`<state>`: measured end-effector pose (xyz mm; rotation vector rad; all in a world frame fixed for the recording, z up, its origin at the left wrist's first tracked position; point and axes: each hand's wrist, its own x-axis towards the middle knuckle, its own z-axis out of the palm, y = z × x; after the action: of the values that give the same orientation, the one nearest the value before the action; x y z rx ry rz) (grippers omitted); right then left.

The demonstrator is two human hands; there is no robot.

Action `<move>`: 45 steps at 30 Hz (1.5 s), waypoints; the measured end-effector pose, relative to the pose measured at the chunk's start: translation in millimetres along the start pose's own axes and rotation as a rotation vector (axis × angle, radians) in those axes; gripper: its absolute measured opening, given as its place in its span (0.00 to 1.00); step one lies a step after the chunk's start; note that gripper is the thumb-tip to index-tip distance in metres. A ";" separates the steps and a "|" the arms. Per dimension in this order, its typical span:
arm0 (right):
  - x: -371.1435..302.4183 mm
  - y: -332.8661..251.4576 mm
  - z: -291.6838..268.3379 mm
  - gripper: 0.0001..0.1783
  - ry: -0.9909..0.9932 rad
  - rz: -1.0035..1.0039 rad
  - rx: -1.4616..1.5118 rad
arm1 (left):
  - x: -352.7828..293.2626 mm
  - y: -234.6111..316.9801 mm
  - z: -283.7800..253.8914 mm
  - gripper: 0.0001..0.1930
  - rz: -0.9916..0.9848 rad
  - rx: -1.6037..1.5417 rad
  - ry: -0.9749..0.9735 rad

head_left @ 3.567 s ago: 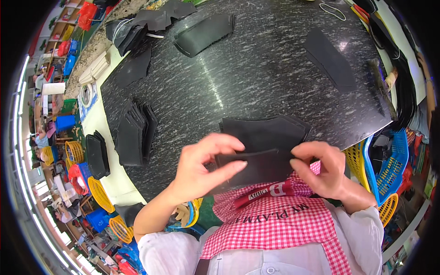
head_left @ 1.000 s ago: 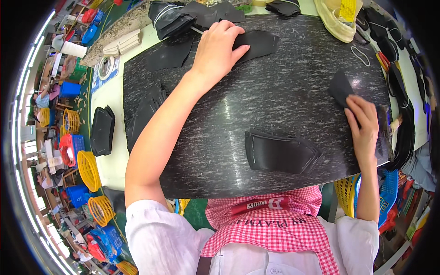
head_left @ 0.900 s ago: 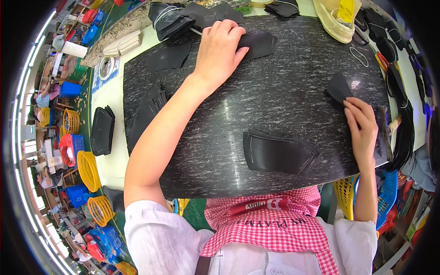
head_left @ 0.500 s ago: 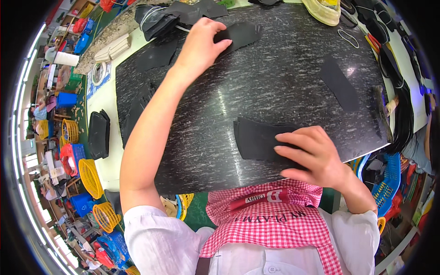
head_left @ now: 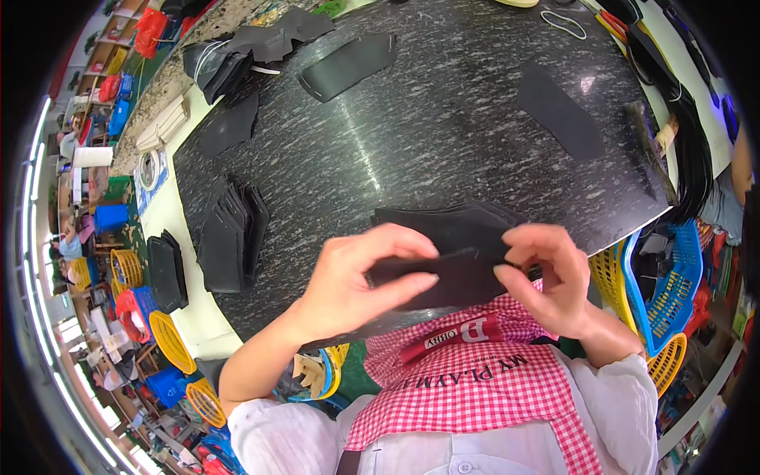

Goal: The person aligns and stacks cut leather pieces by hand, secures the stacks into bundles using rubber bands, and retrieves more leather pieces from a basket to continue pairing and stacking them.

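Observation:
A dark, flat leather-like piece (head_left: 455,279) is held up near the front edge of the work surface. My left hand (head_left: 356,273) pinches its left end between thumb and fingers. At the right end, the thumb and bent fingers of my right hand (head_left: 550,277) close on its edge. Just behind it lies a stack of similar black pieces (head_left: 451,220), partly covered by the held piece and my hands. Farther off, toward the left, another black piece or thin pile (head_left: 348,66) rests on the dark streaked board (head_left: 317,182).
Fanned black pieces (head_left: 229,237) lie at the left, beside another black stack (head_left: 168,271). A single black piece (head_left: 560,112) is on the right. Bundled pieces (head_left: 218,67) sit far left, black straps (head_left: 695,174) hang at the right edge, and a blue basket (head_left: 661,277) stands below.
My left hand has come back from the far pile to the near side, where a piece is now between both hands. The right hand has lifted from lying on the near stack.

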<state>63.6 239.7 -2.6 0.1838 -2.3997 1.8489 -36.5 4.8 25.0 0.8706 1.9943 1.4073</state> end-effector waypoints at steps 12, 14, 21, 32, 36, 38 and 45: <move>11.0 10.4 6.9 0.13 0.122 0.110 -0.120 | 7.2 -16.2 3.0 0.12 -0.270 -0.005 0.169; 13.7 7.0 6.4 0.11 0.116 0.112 -0.121 | 8.9 -13.8 2.9 0.12 -0.273 0.028 0.173; 22.6 6.1 0.8 0.13 -0.035 -0.232 -0.521 | 15.9 -8.5 5.9 0.10 -0.206 0.181 0.179; 31.1 -8.2 15.7 0.19 -0.315 -0.363 -0.412 | 104.8 -51.6 -120.0 0.09 0.295 1.001 0.518; 65.3 0.3 -38.4 0.14 0.206 -0.221 -0.784 | 124.5 -76.3 -118.9 0.16 0.139 1.025 0.441; 71.1 11.8 -60.1 0.14 0.183 -0.139 -0.904 | 130.3 -77.8 -117.3 0.14 0.178 1.022 0.519; 50.4 -2.8 -47.3 0.11 0.021 -0.380 -0.628 | 105.4 -41.5 -115.9 0.19 -0.050 0.219 0.393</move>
<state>14.8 283.2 20.0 0.5075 -2.5635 0.8889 -198.1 5.7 14.3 0.6643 2.4846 1.4356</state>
